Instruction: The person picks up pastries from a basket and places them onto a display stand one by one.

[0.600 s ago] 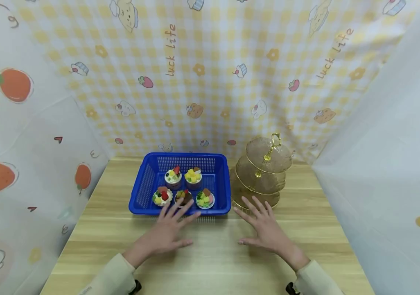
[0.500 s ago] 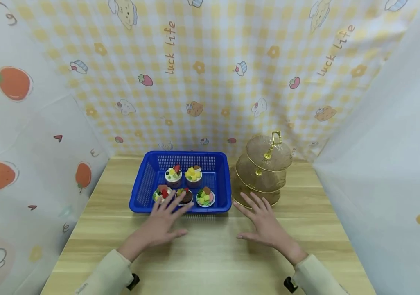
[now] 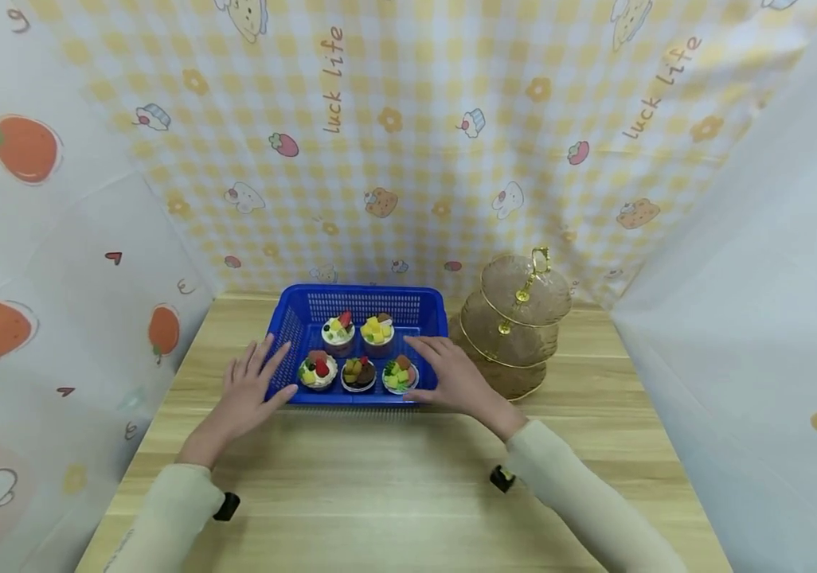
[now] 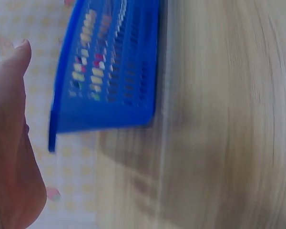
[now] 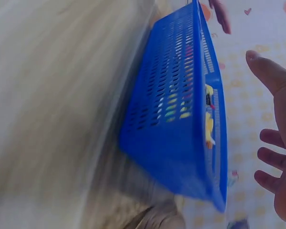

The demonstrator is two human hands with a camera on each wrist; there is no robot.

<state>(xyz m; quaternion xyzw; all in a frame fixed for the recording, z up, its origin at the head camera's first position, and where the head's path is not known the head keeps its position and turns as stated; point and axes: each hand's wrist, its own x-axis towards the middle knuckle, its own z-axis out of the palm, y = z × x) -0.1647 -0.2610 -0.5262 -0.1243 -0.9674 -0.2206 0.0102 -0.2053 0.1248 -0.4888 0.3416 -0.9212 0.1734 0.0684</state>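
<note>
Several toy cupcakes sit in a blue plastic basket (image 3: 361, 290), among them a mango-topped one (image 3: 377, 329) at the back and a green-topped one (image 3: 400, 377) at the front right. My left hand (image 3: 245, 400) spreads its fingers over the basket's left rim and holds nothing. Over the right front corner is my right hand (image 3: 460, 380), its thumb and fingers apart near the green-topped cupcake, palm empty. In the left wrist view, a gap shows between my thumb (image 4: 20, 57) and the basket's wall (image 4: 126, 114). In the right wrist view, the fingers (image 5: 272, 158) stand apart from the rim.
A three-tier cake stand (image 3: 516, 346) with gold rims and a gold handle stands just right of the basket, close beside my right hand. The wooden tabletop (image 3: 380, 493) extends in front. A checked cloth (image 3: 408, 171) hangs behind, with pale cloth walls at both sides.
My left hand has moved left and forward, from the basket's front to its left rim. My right hand has moved left and forward, from before the stand to over the basket's right corner.
</note>
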